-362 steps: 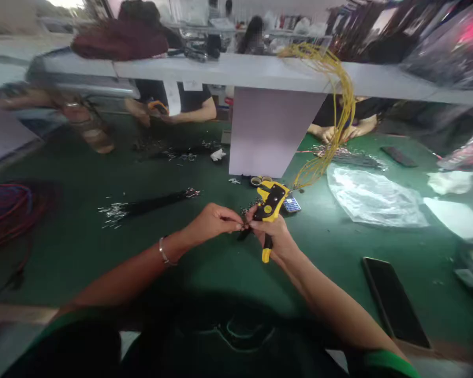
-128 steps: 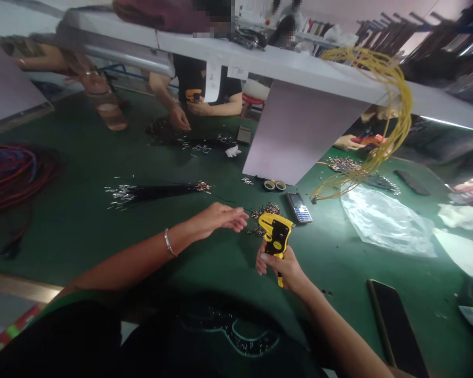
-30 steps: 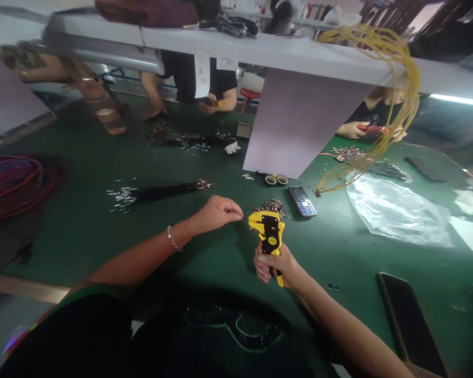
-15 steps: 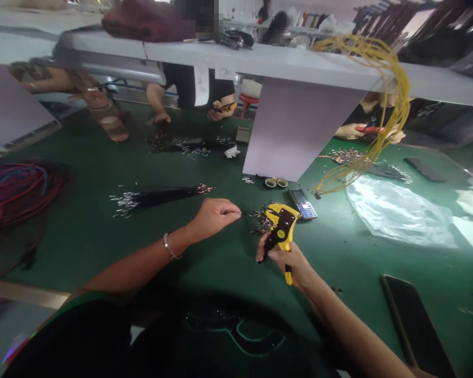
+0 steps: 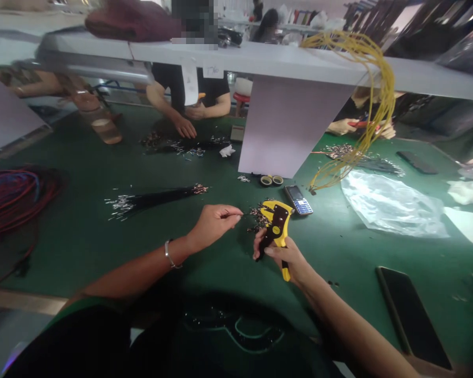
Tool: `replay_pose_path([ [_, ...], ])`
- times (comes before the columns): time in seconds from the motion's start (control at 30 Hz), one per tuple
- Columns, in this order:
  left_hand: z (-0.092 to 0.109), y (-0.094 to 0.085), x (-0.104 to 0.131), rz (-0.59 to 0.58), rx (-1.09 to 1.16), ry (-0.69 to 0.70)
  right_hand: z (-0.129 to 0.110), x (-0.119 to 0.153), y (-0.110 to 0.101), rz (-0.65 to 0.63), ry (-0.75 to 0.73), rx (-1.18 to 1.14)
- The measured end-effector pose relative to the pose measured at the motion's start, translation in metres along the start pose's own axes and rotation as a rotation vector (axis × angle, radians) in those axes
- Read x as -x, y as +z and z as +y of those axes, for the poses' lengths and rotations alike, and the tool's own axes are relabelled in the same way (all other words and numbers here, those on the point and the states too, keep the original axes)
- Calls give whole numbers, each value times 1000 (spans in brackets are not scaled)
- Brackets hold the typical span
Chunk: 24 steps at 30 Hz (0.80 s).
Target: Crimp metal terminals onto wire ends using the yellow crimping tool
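Observation:
Near the middle of the green table [image 5: 157, 268], my left hand [image 5: 213, 227] pinches a thin dark wire [image 5: 242, 213] between thumb and fingertips. The wire's tip points right, toward the tool. My right hand [image 5: 286, 254] is wrapped round the handles of a yellow and black wire stripper [image 5: 276, 226], its jaws up and tilted to the left. Just beyond the jaws lies a heap of small wire ends [image 5: 256, 215], partly hidden by the tool. A bundle of black wires [image 5: 157, 198] with bared ends lies to the left of my left hand.
A keypad phone [image 5: 298, 200], two tape rolls [image 5: 271, 180] and a clear plastic bag [image 5: 394, 205] lie beyond my right hand. A smartphone [image 5: 413, 317] is at right, coiled red and blue wires [image 5: 11, 197] at left. Yellow wires [image 5: 382, 100] hang from the shelf [image 5: 268, 63]. Co-workers sit opposite.
My left hand's fingertips have come closer to the stripper's jaws with the wire. The stripper is slightly more upright. Across the table, a co-worker's hand has reached toward the wires there.

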<state>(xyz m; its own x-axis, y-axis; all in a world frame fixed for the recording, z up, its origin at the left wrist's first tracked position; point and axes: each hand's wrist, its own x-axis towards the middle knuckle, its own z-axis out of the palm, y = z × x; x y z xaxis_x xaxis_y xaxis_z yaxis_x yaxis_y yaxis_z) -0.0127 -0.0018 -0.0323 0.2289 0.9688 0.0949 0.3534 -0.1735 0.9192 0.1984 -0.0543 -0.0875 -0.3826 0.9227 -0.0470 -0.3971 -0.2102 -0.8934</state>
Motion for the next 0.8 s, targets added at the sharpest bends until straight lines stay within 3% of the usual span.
replay_pose_path([
  [0.27,5,0,2,-70,76,-159,-20,-3,10,164,-150,85],
  [0.5,0,5,5,-157,152,-206,-41,-12,28,116,-160,22],
  [0.8,2,0,5,-229,204,-173,-40,-19,29,54,-149,-35],
])
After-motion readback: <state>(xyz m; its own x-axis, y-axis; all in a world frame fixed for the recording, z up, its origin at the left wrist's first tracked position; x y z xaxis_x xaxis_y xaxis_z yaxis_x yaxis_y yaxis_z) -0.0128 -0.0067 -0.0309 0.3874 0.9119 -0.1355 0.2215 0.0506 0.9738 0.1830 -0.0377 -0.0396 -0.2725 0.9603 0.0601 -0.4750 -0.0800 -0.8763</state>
